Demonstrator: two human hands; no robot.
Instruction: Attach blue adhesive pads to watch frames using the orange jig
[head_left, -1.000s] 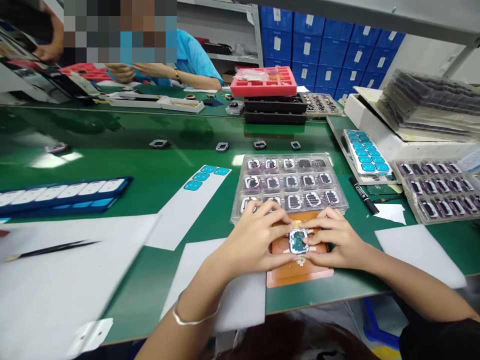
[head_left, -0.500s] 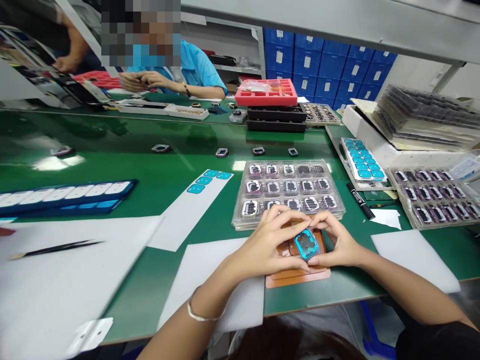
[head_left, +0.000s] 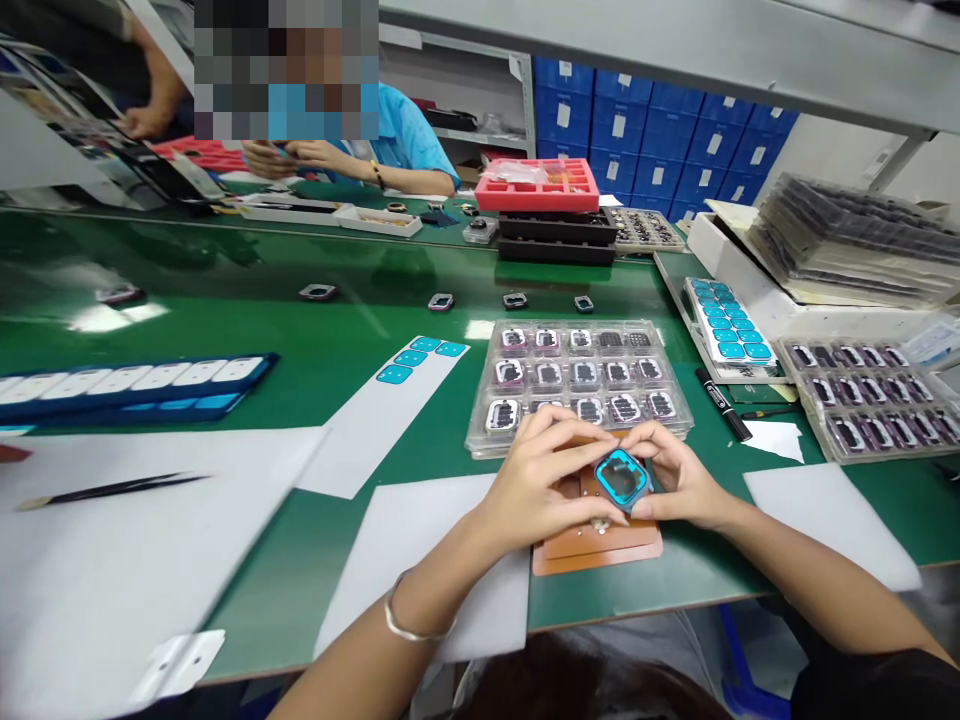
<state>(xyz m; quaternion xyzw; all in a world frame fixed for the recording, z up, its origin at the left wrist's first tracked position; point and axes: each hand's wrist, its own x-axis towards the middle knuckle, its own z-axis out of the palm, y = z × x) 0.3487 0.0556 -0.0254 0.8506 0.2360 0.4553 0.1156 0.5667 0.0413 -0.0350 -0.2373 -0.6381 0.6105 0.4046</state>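
Note:
A small rounded-square case with a blue face [head_left: 622, 477] is held up between my two hands. My left hand [head_left: 544, 480] grips its left side, with fingertips at the top edge and the thumb at the bottom. On the right side, my right hand [head_left: 675, 477] pinches it between fingers and thumb. Beneath my hands lies an orange-brown plate [head_left: 559, 557] on the green table [head_left: 255, 560]. Just beyond them is a clear tray [head_left: 480, 420] of similar white-rimmed cases, its near row partly hidden by my left hand.
White foam sheets [head_left: 832, 520] flank the plate. A paper strip with blue stickers [head_left: 367, 430], tweezers [head_left: 120, 490] and a marker [head_left: 721, 403] lie around. Another filled tray [head_left: 885, 395] sits right. Small cases [head_left: 441, 301] line the back; a person in blue [head_left: 412, 135] sits opposite.
The case has turned in my fingers and shifted slightly up and right, so its blue face shows more fully. My hands still hold it from both sides.

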